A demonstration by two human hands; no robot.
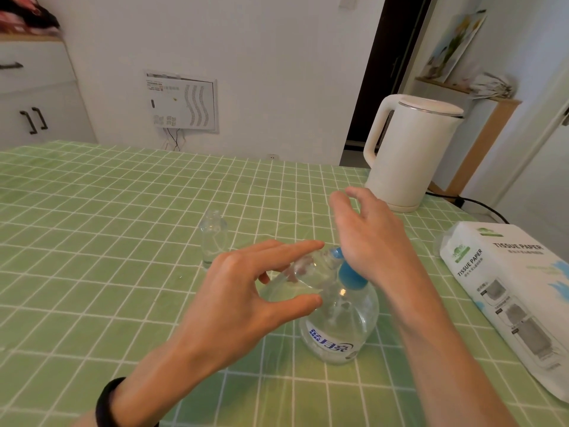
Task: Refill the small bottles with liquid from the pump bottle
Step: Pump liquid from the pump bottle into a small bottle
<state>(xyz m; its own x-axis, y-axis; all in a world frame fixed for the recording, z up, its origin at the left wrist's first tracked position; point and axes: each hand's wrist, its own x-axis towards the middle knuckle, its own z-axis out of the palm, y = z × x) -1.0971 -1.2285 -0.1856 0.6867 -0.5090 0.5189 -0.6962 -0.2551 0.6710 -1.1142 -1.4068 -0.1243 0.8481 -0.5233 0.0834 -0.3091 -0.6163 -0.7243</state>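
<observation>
Green checked tablecloth (pixel 123 211); white kettle (pixel 406 155) at the far right, tissue pack (pixel 508 288) near it. Pump bottle (pixel 341 328) stands upright at centre. Left hand (pixel 246 291) pinches a small bottle (pixel 295 272) between thumb and fingers, tilted, its mouth at the blue nozzle. Right hand (pixel 366 235) rests its heel on the pump head, fingers loose and spread. Second small bottle (pixel 214 238) stands upright behind, apart.

A home kitchen or dining room: a table (pixel 123 192) under green checked cloth, a white kettle (pixel 409 152), a tissue pack (pixel 505 282), white cabinets (pixel 37 97).
</observation>
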